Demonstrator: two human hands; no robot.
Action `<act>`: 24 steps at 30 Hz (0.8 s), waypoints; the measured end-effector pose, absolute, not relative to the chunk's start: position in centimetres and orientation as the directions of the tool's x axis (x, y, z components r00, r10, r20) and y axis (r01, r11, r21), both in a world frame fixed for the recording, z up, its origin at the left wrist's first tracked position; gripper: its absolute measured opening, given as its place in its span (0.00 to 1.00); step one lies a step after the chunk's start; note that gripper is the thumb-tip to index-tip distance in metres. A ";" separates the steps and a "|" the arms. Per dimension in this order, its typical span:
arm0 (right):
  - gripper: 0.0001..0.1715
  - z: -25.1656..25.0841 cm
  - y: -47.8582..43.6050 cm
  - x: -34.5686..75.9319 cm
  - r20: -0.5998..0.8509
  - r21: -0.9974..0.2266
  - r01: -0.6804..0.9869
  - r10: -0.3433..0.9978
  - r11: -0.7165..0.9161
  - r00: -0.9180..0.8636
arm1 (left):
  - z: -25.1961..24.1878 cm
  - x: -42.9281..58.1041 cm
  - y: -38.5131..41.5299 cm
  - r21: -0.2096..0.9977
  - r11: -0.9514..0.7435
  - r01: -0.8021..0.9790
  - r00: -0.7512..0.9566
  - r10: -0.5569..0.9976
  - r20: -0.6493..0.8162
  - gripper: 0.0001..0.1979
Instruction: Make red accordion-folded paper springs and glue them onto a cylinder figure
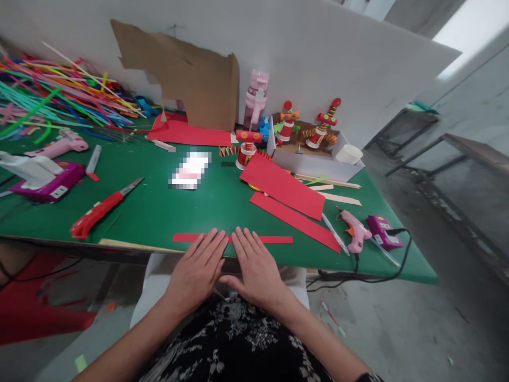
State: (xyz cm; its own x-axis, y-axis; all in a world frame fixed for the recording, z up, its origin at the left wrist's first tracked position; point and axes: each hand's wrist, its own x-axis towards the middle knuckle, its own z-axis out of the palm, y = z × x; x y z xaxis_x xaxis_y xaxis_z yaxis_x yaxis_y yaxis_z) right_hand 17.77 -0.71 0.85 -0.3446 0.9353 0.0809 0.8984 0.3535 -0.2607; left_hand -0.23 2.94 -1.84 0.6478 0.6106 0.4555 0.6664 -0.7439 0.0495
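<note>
Fronting white panelling (pixel 310 58), the green table (pixel 214 207) bears a thin red strip (pixel 278 240).

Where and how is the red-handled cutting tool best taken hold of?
Probably by its red handle, coming from the near edge of the green table: the handle lies toward that edge, while the blade points away and rightward. The left hand, pressing the narrow red strip, is the closer one.

passable green tabletop (pixel 214 209) beyond the red strip (pixel 278 240), red-handled knife (pixel 104 208) barring left, red sheets (pixel 284 185) barring right
</note>
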 end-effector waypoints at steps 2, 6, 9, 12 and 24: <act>0.51 0.8 -1.0 18.6 0.075 -0.255 0.905 0.940 0.341 -0.333 | -1.9 -1.7 3.3 0.030 -0.744 0.667 0.654 0.604 0.456 0.24; 0.50 0.7 -1.8 20.7 0.072 -0.218 0.928 0.953 0.303 -0.295 | -1.8 -4.8 3.9 0.029 -0.734 0.678 0.638 0.609 0.471 0.30; 0.48 0.4 -2.5 22.2 0.096 -0.179 0.950 0.965 0.257 -0.243 | -1.8 -6.6 4.2 0.046 -0.715 0.697 0.613 0.628 0.479 0.31; 0.47 0.1 -3.4 23.9 0.121 -0.143 0.966 0.973 0.215 -0.199 | -1.8 -8.2 4.6 0.055 -0.696 0.716 0.592 0.647 0.481 0.32; 0.15 1.8 -8.8 29.9 0.607 -0.188 0.981 0.780 -0.041 0.149 | 0.5 -8.7 3.9 0.191 -0.726 0.661 0.499 0.615 0.611 0.36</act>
